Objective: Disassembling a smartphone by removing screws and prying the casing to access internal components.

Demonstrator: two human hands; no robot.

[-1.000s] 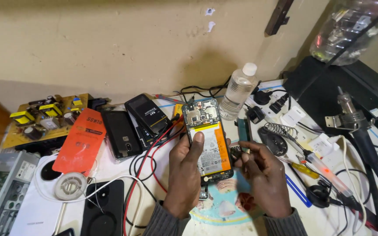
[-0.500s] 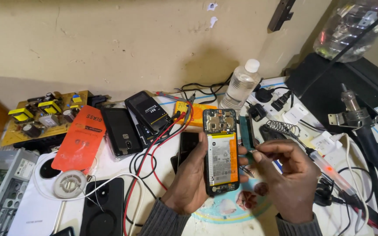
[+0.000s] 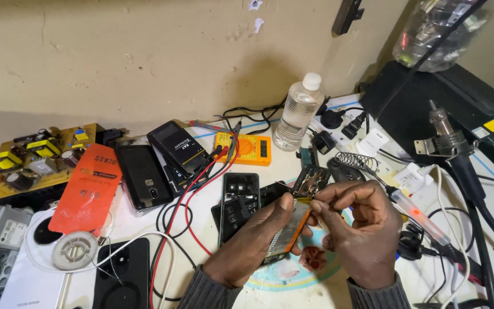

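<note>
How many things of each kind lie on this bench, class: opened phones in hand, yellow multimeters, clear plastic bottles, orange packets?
Opened phone, held by the left hand and touched by the right hand: 1
Yellow multimeter: 1
Clear plastic bottle: 1
Orange packet: 1
Total: 4

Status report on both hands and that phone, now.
Left hand grips opened phone, tilted on edge. Right hand pinches at its top end. Black phone back cover lies just beside.
</note>
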